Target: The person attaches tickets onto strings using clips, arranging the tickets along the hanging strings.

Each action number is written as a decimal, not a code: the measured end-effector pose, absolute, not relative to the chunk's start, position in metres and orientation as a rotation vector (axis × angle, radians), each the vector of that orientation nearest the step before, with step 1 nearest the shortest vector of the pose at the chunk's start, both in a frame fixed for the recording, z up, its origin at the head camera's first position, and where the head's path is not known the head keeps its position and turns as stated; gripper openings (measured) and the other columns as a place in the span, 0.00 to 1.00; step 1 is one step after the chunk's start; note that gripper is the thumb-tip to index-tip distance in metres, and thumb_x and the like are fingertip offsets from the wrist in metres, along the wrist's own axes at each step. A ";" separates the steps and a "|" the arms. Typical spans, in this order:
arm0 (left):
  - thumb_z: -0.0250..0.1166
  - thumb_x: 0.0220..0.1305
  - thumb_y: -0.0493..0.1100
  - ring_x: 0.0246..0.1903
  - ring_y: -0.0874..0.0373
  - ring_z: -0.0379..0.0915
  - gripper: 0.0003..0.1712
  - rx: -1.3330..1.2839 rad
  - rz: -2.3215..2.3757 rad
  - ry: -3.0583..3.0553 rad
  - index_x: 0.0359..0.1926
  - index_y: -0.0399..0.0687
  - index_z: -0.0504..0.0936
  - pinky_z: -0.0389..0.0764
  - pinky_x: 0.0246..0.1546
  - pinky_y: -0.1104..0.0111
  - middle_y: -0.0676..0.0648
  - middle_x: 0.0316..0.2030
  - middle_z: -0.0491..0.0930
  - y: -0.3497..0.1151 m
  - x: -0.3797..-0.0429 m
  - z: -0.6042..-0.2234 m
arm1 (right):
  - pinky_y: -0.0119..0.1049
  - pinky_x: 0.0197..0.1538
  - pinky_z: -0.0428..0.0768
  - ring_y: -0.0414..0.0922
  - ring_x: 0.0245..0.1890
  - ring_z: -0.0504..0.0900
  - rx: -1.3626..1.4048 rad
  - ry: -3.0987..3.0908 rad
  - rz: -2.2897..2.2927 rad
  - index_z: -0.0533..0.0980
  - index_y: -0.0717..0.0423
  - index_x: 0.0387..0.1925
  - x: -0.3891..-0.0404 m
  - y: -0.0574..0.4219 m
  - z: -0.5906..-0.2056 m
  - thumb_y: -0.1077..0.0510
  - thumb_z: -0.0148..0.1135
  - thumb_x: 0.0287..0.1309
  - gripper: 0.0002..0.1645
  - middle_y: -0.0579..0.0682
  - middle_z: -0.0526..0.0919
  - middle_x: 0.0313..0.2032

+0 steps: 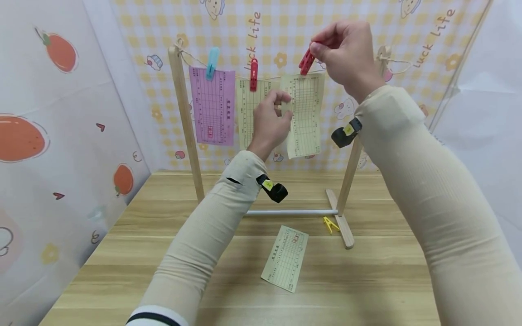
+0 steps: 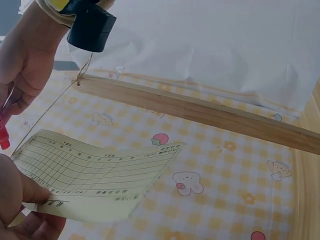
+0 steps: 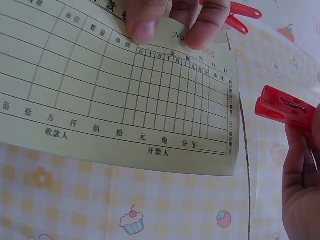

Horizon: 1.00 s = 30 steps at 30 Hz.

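Observation:
My left hand (image 1: 272,118) pinches a pale yellow receipt slip (image 1: 305,117) by its left side, with the slip's top edge at the string (image 3: 248,185). Between the thumb and fingers of my right hand (image 1: 347,54) is a red clothespin (image 3: 285,106), just above that edge. In the right wrist view a small gap shows between the clothespin and the paper. Left of it, another yellow slip (image 1: 245,113) hangs under a red clothespin (image 1: 253,74), partly behind my left hand. A purple slip (image 1: 213,108) hangs from a blue clothespin (image 1: 212,63).
The string is tied between two wooden posts (image 1: 185,113) joined by a white bar (image 1: 291,212). On the wooden table (image 1: 379,271) lie a yellow slip (image 1: 287,259) and, by the right foot (image 1: 345,233), a yellow clothespin (image 1: 331,225). A checked cloth (image 1: 155,149) hangs behind.

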<state>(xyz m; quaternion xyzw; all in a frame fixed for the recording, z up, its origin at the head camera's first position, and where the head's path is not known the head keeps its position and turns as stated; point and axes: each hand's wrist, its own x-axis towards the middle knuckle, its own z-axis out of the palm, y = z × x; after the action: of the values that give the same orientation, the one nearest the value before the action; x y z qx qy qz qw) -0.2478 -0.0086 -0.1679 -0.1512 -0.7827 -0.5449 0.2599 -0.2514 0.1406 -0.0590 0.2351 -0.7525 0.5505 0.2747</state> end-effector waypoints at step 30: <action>0.63 0.62 0.30 0.38 0.59 0.78 0.12 -0.434 -1.527 -2.070 0.45 0.46 0.76 0.79 0.34 0.69 0.51 0.44 0.77 -0.008 -0.252 -0.176 | 0.27 0.28 0.70 0.38 0.29 0.76 0.544 -2.376 1.111 0.81 0.54 0.32 -0.269 0.127 -0.054 0.61 0.64 0.61 0.02 0.43 0.80 0.28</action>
<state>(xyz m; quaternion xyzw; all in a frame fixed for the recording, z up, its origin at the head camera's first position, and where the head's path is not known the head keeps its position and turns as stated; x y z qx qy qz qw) -0.2523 -0.0079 -0.1757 -0.1606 -0.7655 -0.5647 0.2632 -0.2685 0.1268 -0.0541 0.1978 -0.8634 0.4037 0.2291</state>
